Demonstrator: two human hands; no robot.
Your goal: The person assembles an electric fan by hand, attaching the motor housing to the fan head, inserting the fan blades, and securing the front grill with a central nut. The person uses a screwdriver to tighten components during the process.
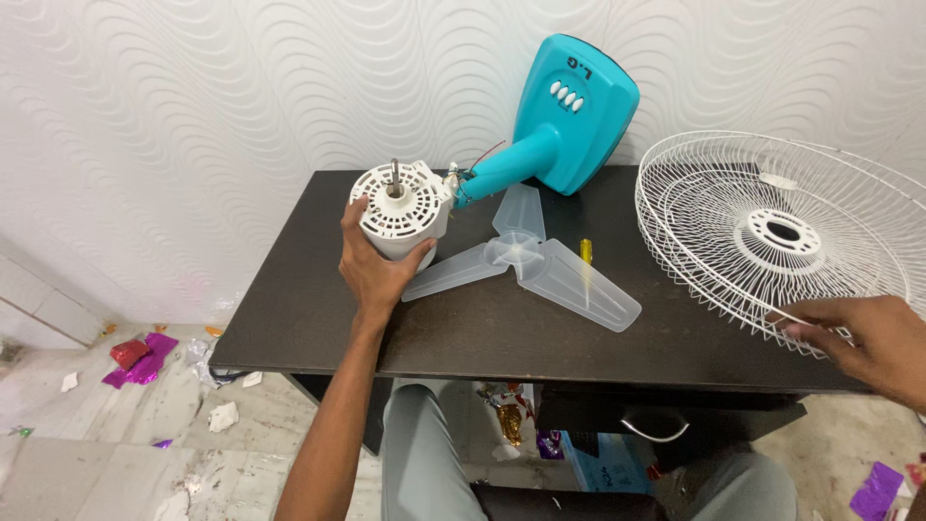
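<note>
Head view: left hand (pixel 371 270) clasps motor housing (pixel 400 210).

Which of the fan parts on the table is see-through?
The three-bladed propeller lying flat mid-table. The motor housing in the left hand is solid white, the wire guard white mesh, the base turquoise.

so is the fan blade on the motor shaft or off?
Off. The clear blade lies flat on the table; the motor housing, gripped by the left hand, shows a bare shaft.
</note>
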